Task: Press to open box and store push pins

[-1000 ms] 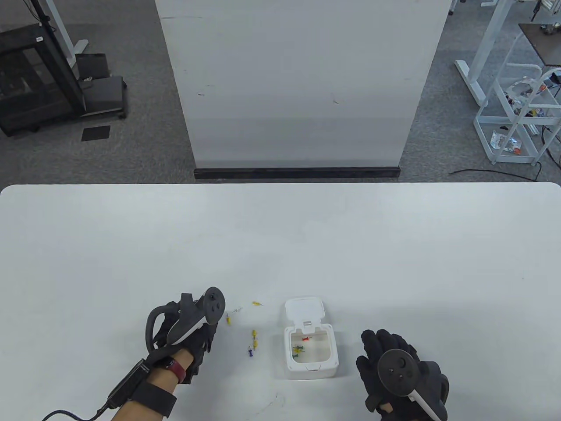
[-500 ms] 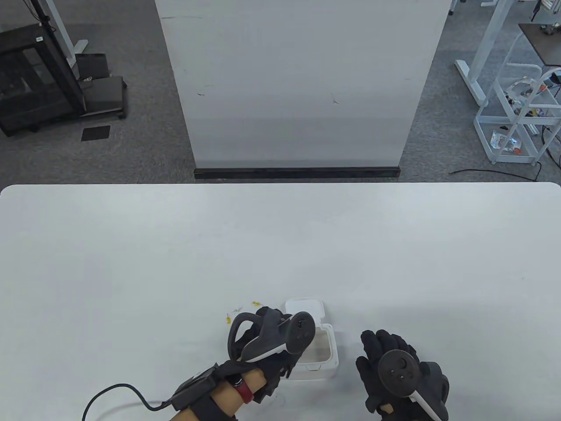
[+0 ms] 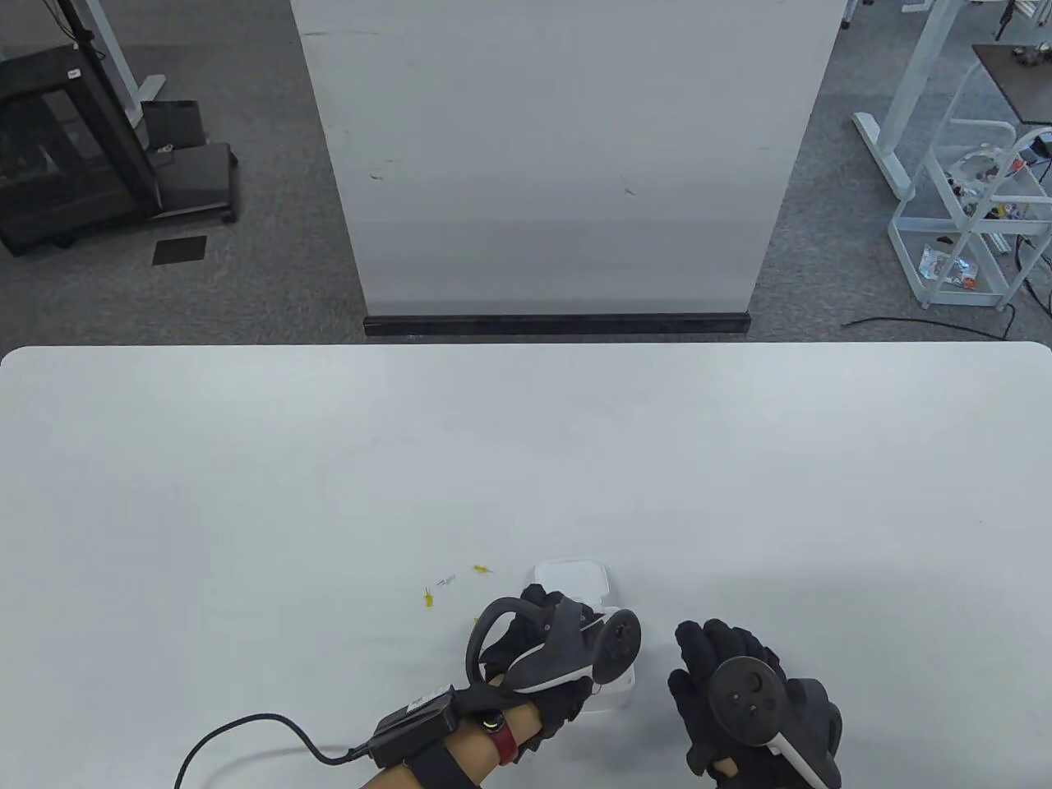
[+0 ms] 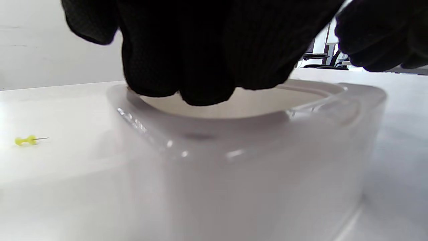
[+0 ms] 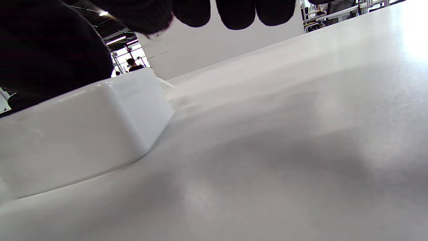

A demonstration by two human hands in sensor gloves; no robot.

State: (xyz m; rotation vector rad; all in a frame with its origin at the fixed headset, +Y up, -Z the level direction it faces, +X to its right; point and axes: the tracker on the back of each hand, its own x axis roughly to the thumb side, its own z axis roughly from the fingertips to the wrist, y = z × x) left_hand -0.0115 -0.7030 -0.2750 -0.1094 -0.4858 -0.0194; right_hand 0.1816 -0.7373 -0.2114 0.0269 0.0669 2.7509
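- Box [image 3: 612, 694]: small white plastic, lid [image 3: 571, 575] hinged open at the far side, near counter [image 3: 526, 460] edge between my hands.
- Left hand [image 3: 546, 657] over the box mouth, fingers [image 4: 187, 67] bunched just above the rim; whether they pinch a pin, I cannot tell.
- Right hand [image 3: 744, 699] rests flat, fingers relaxed, just beside the box.
- Loose push pins [image 3: 429, 598] lie left of the box.
- Judgement: pins light, hard, sharp; pinch by the plastic head. Box light, likely slides; steady its wall.
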